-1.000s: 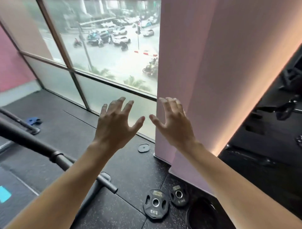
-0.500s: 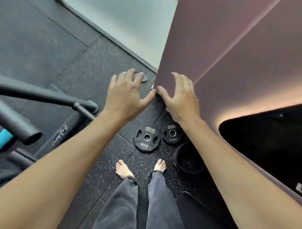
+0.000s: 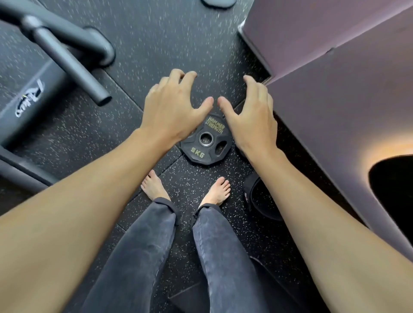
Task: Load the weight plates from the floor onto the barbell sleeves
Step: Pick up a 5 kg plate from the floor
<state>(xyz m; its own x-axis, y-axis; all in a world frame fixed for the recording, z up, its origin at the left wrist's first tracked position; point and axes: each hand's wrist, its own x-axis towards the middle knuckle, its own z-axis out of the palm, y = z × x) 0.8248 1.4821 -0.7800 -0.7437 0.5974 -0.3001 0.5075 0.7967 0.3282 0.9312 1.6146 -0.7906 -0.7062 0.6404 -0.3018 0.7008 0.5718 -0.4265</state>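
Note:
A black 5 kg weight plate (image 3: pixel 206 143) with gold lettering lies flat on the speckled rubber floor, just ahead of my bare feet. My left hand (image 3: pixel 172 109) hovers above its left edge, fingers spread and empty. My right hand (image 3: pixel 252 116) hangs over the plate's right side, also open, and hides the smaller plate beside it. A larger dark plate or ring (image 3: pixel 259 196) lies on the floor under my right forearm. A grey bar end (image 3: pixel 73 62) juts in at the upper left.
A mauve pillar (image 3: pixel 324 55) stands close on the right. A grey machine frame and its base (image 3: pixel 29 100) fill the left side. A small flat disc (image 3: pixel 218 2) lies at the top edge. My legs and feet (image 3: pixel 154 187) stand below the plate.
My view has tipped from the window down to the floor. Both hands have dropped toward the 5 kg plate, still open, and the right hand now covers the smaller plate.

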